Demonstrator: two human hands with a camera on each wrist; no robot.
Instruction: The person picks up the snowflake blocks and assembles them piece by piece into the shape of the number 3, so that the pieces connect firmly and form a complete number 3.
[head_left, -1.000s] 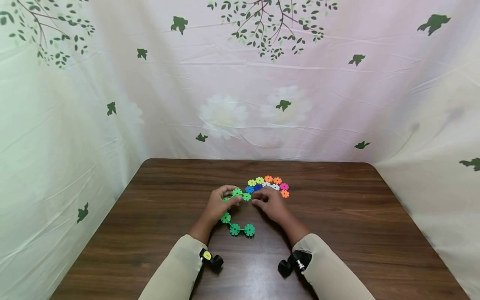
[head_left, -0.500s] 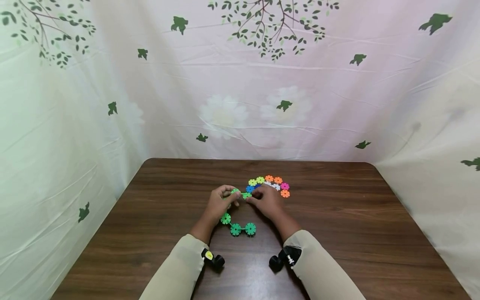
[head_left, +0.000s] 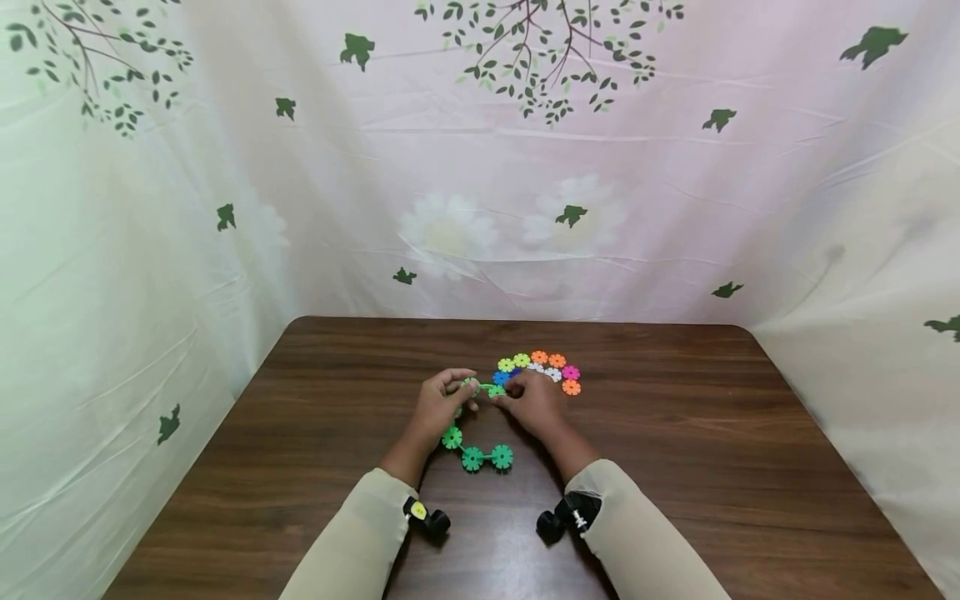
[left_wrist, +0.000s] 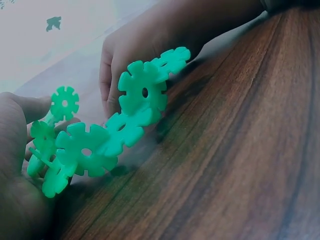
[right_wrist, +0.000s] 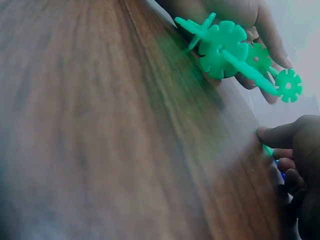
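In the head view my left hand (head_left: 437, 406) holds a chain of green notched plastic discs (head_left: 472, 459) by its far end. The discs are slotted together at angles, and the near end of the chain curves round toward me over the table. Between the left thumb and fingers, part of the chain is hidden, though the left wrist view shows several joined discs (left_wrist: 85, 150). My right hand (head_left: 536, 402) pinches a green disc (head_left: 496, 390) beside the left fingertips. Only a sliver of that disc shows in the right wrist view; whether it joins the chain I cannot tell.
Just beyond the right hand lie loose notched discs in rows: yellow (head_left: 521, 360), orange (head_left: 557, 360), pink (head_left: 570, 372), white (head_left: 552, 375) and blue (head_left: 501, 378). The brown wooden table (head_left: 712, 467) meets a printed cloth (head_left: 480, 167) at the back and sides.
My right hand has moved slightly left, and its thumb and fingers have come together on the green disc. The left hand stays nearly still, the chain shifting only a little.
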